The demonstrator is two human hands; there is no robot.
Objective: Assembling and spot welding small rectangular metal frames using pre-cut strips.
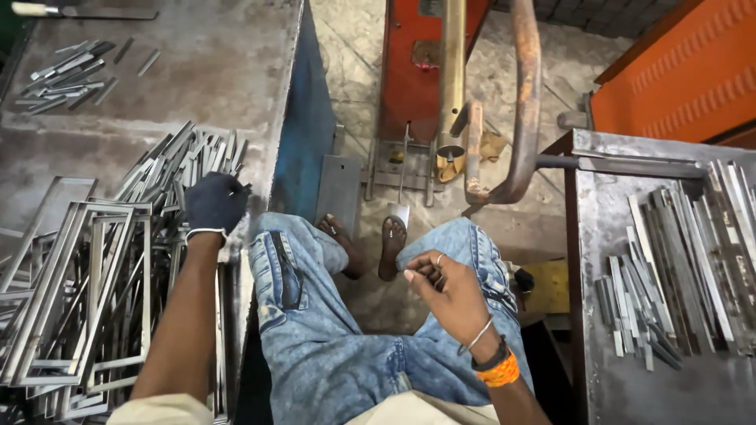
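The loose heap of flat grey steel strips (185,161) lies directly under my gloved left hand (214,202), their long axes running away from me and slanting right. My fingers curl down onto the strip ends, though I cannot tell whether they are clamped on one. Just left of that hand lie welded rectangular steel frames (87,291). My bare right hand (447,293) hangs loosely curled over my knee, empty, well apart.

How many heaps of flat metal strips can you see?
3: one far heap on the left table, one by the gloved left hand, one on the right table. More may be hidden.
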